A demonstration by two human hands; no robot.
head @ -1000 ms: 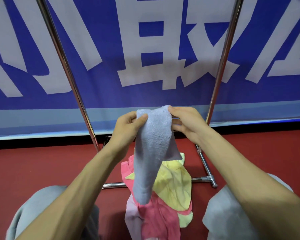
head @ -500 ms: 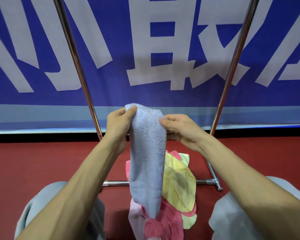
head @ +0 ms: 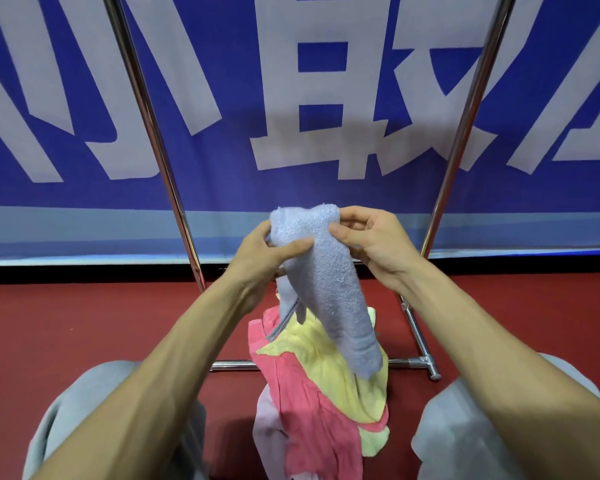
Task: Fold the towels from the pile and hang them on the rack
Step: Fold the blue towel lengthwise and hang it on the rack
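A light blue towel (head: 329,285) hangs in a long fold in front of me. My left hand (head: 264,251) pinches its top left edge with the thumb over the cloth. My right hand (head: 374,237) pinches the top right corner. Its lower end dangles over a pile of towels (head: 312,393) on the red floor: pink, yellow and a pale lilac one. The metal rack (head: 153,133) stands behind, its two slanted poles rising left and right of my hands; its top bar is out of view.
A blue banner with large white characters (head: 309,98) covers the wall behind the rack. The rack's base bar (head: 406,362) lies on the red floor just past the pile. My grey-trousered knees (head: 94,410) flank the pile.
My hands have come closer together at the towel's top. The hanging end has swung to the right, and a narrow flap now shows behind it on the left.
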